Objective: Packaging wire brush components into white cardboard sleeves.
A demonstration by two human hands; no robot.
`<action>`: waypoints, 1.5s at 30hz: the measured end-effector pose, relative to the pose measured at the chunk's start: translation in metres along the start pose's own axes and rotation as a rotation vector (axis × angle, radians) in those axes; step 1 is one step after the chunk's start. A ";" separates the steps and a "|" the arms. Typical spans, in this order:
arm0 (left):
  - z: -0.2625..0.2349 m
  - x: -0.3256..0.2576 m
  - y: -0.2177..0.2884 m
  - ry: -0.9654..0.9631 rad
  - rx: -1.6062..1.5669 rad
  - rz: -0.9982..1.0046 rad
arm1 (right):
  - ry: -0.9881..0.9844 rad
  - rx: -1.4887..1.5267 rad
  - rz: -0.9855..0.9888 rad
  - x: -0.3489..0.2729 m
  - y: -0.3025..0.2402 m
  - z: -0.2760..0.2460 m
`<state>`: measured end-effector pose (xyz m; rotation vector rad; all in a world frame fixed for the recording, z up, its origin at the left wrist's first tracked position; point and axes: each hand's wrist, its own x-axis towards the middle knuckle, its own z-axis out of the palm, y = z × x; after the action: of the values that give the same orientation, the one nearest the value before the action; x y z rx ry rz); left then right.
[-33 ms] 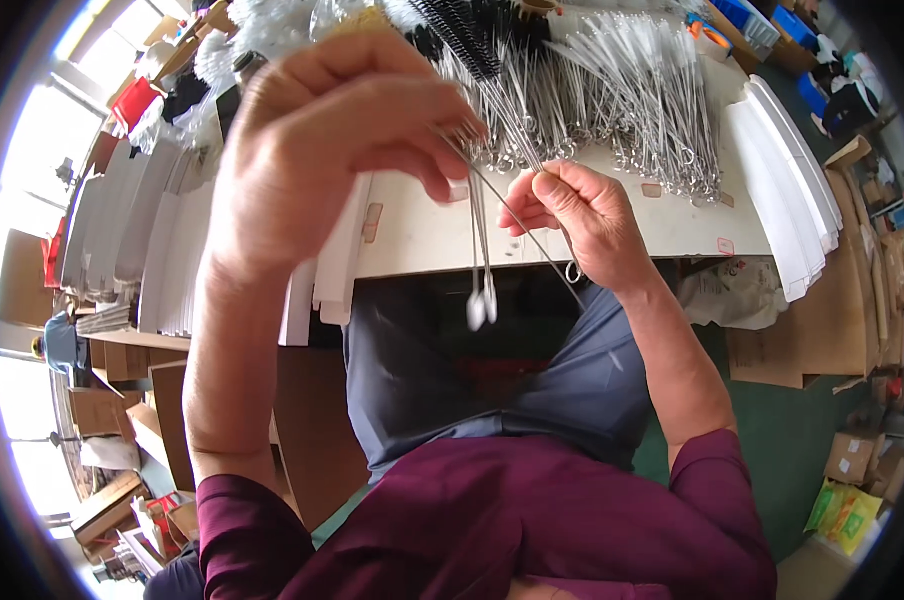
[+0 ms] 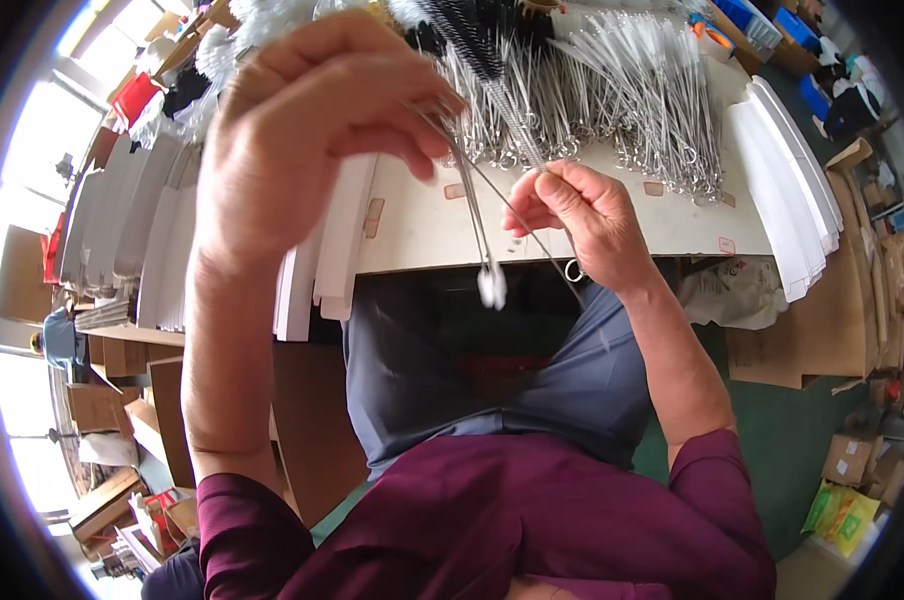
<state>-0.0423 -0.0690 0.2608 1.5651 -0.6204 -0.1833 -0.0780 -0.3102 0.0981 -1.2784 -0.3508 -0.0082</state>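
My left hand [image 2: 302, 140] is raised over the left part of the table, blurred, its fingertips pinched on several thin wire brushes. Small white-tipped ends [image 2: 491, 286] hang from it past the table's front edge, and one long thin wire slants down toward my right hand. With thumb and fingers closed, my right hand [image 2: 592, 220] grips the wire stem of a black-bristled tube brush [image 2: 472, 45]. That brush points up and away, over the pile. A small wire ring [image 2: 574, 270] shows just below the right fingers.
Tube brushes with looped wire handles [image 2: 662, 130] lie heaped at the back of the white table [image 2: 412, 235]. White folded card strips stand at left [image 2: 137, 230] and right [image 2: 782, 190]. Orange-handled scissors [image 2: 712, 38] lie at the far right. Cardboard [image 2: 802, 330] leans beyond the right side.
My left hand has shifted a little left and up. The hanging white tips have swung upward. My right hand stays nearly where it was, still on the black brush.
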 end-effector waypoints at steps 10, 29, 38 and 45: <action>-0.004 -0.034 -0.012 -0.021 0.013 -0.079 | 0.082 -0.146 -0.053 -0.014 0.001 0.009; -0.025 -0.038 0.003 0.017 0.024 0.213 | 0.062 -0.415 -0.319 0.018 -0.016 0.043; -0.014 -0.044 -0.033 0.080 0.093 0.091 | -0.231 0.202 0.147 -0.001 -0.001 0.067; -0.004 -0.055 -0.052 0.262 0.407 0.120 | -0.074 0.082 0.281 -0.023 0.019 0.070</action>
<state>-0.0722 -0.0403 0.1974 1.8962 -0.5636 0.2512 -0.1137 -0.2436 0.0907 -1.2393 -0.2299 0.2901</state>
